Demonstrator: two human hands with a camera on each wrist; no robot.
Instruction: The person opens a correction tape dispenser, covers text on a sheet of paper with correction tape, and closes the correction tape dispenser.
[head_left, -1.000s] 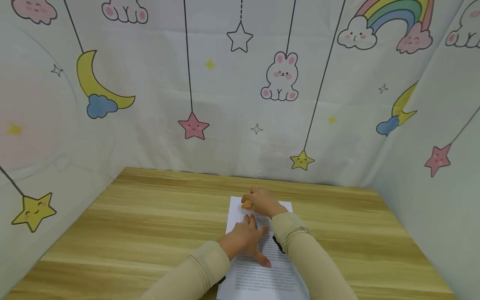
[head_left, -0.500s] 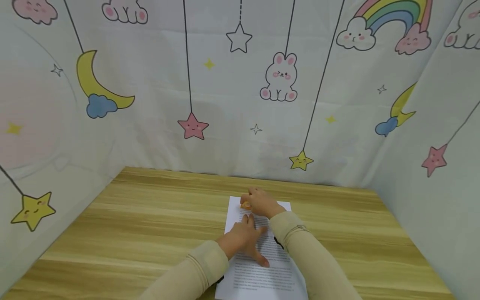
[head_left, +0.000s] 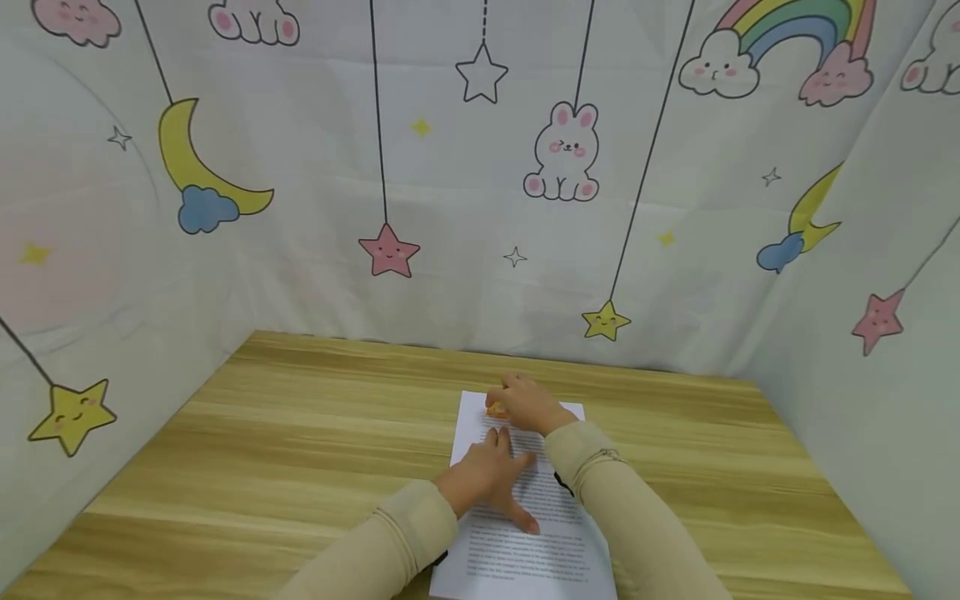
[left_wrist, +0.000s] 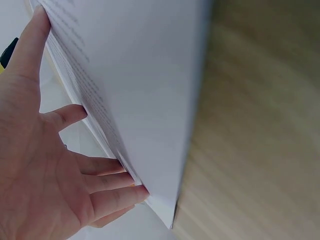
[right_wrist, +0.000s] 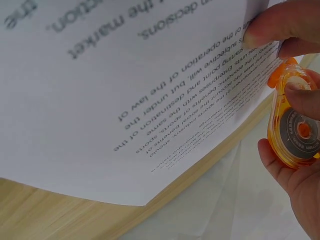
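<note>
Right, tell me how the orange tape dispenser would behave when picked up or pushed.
The tape dispenser is probably light and stiff, since it looks made of hard, see-through plastic. Its rounded outline suggests it might rock or tip if set on edge. It seems unlikely to slip with the right hand gripping it.

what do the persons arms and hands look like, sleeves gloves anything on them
The left sleeve and right sleeve are long, plain and pale beige, each with a cuff-like band near the wrist. The left hand and right hand are bare, without gloves. A small black piece shows by the right cuff, another by the left; what they are is unclear.
</note>
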